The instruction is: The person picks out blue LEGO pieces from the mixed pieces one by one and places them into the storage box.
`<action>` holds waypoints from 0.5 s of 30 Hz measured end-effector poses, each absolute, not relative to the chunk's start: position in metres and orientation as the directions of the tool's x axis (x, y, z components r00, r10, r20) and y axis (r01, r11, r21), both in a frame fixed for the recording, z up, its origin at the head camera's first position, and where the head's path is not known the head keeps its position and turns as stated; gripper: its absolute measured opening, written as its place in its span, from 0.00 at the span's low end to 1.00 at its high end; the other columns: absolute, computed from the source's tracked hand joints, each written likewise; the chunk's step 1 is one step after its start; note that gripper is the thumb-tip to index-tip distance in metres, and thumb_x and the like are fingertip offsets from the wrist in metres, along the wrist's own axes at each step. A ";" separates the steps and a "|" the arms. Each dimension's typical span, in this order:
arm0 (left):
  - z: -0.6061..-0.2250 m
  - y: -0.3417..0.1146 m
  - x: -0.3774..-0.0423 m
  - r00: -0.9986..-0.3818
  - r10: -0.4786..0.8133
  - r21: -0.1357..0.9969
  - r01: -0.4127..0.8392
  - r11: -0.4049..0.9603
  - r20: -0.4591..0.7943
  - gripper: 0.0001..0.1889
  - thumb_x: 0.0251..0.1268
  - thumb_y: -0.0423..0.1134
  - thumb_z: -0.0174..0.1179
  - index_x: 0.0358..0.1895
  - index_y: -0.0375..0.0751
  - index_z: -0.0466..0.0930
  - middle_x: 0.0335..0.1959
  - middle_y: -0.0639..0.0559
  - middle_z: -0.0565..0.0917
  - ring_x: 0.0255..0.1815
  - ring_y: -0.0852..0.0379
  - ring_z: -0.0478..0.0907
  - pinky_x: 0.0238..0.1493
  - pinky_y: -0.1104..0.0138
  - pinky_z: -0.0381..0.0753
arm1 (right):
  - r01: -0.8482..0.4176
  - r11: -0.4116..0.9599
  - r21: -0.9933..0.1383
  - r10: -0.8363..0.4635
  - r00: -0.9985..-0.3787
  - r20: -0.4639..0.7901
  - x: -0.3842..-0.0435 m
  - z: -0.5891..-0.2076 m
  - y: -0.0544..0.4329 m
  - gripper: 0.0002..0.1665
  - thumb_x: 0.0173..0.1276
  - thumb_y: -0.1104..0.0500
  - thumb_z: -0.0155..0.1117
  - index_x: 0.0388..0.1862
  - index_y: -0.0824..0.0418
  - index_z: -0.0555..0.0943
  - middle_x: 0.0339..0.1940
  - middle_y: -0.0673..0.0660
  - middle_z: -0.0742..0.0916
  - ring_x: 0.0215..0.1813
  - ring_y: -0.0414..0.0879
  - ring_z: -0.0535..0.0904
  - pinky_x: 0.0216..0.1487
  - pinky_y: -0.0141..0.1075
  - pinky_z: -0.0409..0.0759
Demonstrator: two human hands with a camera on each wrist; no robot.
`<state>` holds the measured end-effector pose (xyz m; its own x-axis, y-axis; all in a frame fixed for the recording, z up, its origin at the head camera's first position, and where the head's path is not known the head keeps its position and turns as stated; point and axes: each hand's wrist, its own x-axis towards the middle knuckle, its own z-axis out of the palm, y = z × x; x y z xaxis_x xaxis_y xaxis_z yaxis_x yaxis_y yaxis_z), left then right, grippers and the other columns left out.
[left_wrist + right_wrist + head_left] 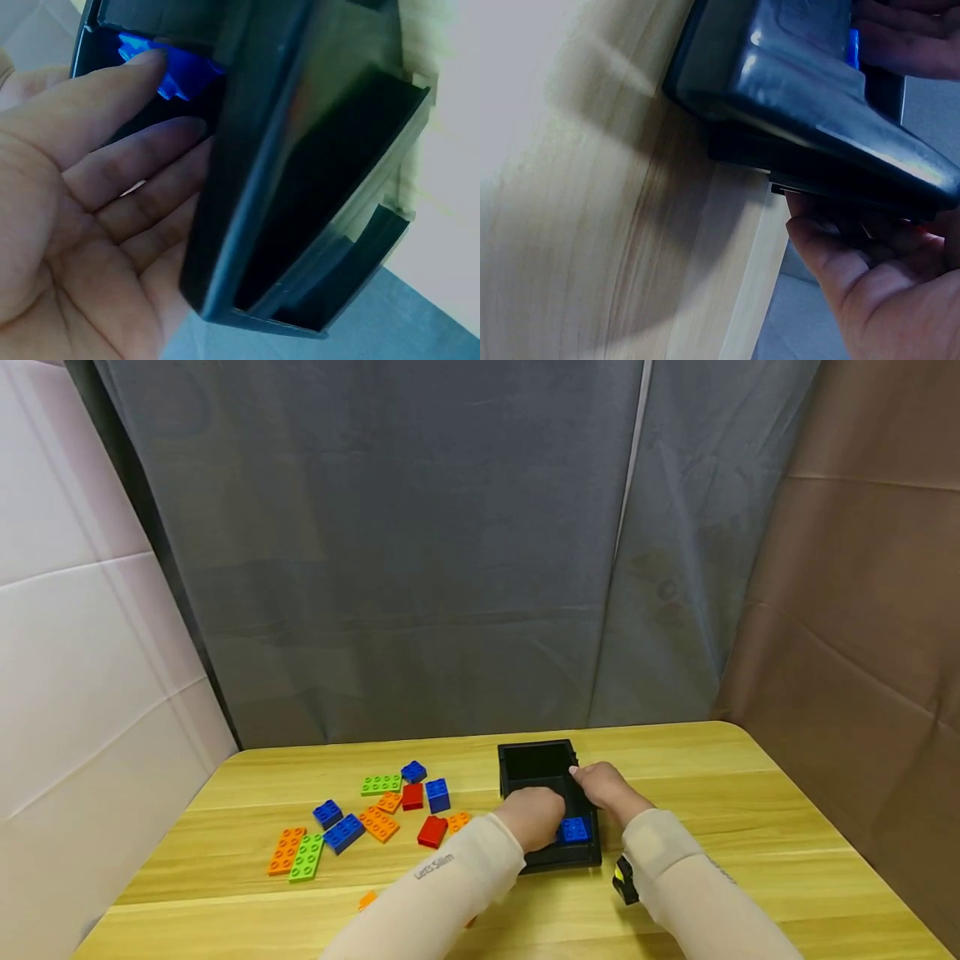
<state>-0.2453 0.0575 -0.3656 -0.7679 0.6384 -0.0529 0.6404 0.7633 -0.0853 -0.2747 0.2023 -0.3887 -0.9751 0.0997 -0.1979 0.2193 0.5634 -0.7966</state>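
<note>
A black plastic box (562,858) stands on the table in the head view, with a blue toy brick (575,829) in its near compartment. My left hand (534,820) reaches into this near part. In the left wrist view its thumb (135,71) overlaps a blue brick (184,67), while the other fingers curve loosely below, apart from it. My right hand (609,792) grips the box's right edge, thumb on the rim. From the right wrist, that hand (885,285) shows with its fingers at the box's side, the fingertips partly hidden.
Left of the box lie several loose bricks, among them a green brick (307,857), an orange brick (287,851), a blue brick (344,833) and a red brick (432,832). A small black and yellow object (624,881) is by the right wrist. Grey curtain (450,568) hangs behind the table.
</note>
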 end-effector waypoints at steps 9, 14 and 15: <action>-0.372 0.046 -0.254 -0.704 0.684 -0.069 0.686 0.724 0.190 0.11 0.62 0.43 0.65 0.45 0.45 0.84 0.40 0.52 0.82 0.41 0.58 0.80 0.44 0.68 0.83 | 0.229 0.549 -0.804 0.101 -0.973 -0.208 -0.275 -0.388 0.202 0.27 0.78 0.56 0.47 0.14 0.57 0.60 0.21 0.53 0.62 0.35 0.51 0.68 0.42 0.42 0.67; -0.374 0.041 -0.258 -0.667 0.681 -0.058 0.700 0.711 0.301 0.13 0.64 0.42 0.63 0.50 0.43 0.82 0.49 0.49 0.81 0.50 0.55 0.80 0.50 0.67 0.81 | 0.221 0.561 -0.798 0.105 -0.975 -0.197 -0.275 -0.388 0.202 0.25 0.78 0.56 0.46 0.16 0.60 0.66 0.24 0.56 0.69 0.39 0.53 0.72 0.43 0.42 0.70; -0.374 0.040 -0.258 -0.663 0.680 -0.056 0.702 0.710 0.313 0.14 0.64 0.41 0.63 0.51 0.43 0.82 0.50 0.48 0.81 0.50 0.55 0.79 0.51 0.66 0.81 | 0.219 0.563 -0.797 0.105 -0.975 -0.194 -0.275 -0.388 0.202 0.25 0.78 0.56 0.46 0.17 0.61 0.67 0.26 0.57 0.71 0.42 0.54 0.73 0.45 0.43 0.72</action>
<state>-0.2582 0.0395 -0.3742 -0.6632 0.6800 0.3129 0.7017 0.7102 -0.0561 -0.2752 0.2019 -0.3883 -0.9754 0.1052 -0.1937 0.2190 0.5629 -0.7970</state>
